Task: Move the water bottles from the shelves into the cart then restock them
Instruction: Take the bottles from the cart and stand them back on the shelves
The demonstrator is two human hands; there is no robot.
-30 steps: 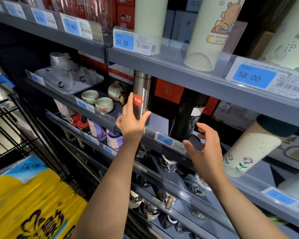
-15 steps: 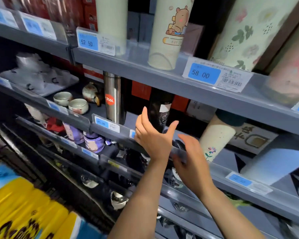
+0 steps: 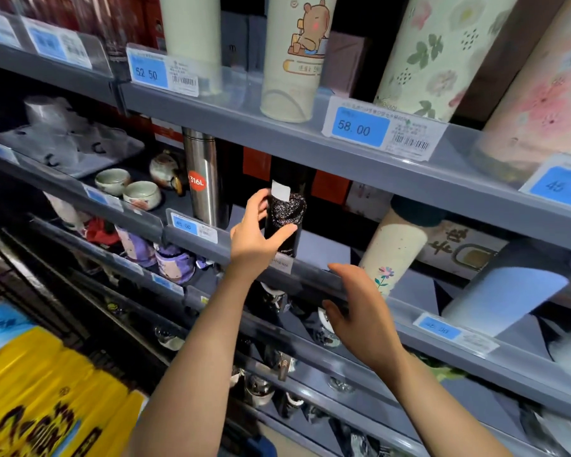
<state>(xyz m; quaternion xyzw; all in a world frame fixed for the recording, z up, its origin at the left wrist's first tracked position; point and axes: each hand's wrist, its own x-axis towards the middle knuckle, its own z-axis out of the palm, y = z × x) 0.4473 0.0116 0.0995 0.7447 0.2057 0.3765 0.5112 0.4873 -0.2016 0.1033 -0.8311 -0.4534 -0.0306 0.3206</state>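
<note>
Black bottle (image 3: pixel 285 222) looks rigid, slick, top-heavy; left hand (image 3: pixel 256 237) wraps its middle, right hand (image 3: pixel 360 311) spread loose at five o'clock.

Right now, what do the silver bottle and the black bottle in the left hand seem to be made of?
Silver bottle: likely brushed stainless steel, with streaky reflections and a "316L" sticker. Black bottle: dark, speckled glittery finish; material unclear.

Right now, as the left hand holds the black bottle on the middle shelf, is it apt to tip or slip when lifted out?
The black bottle is tall and narrow, so it probably tips easily if nudged. Its body looks smooth and rigid, perhaps a little slippery. The left hand wraps it near mid-height, which should keep it steady.
</note>
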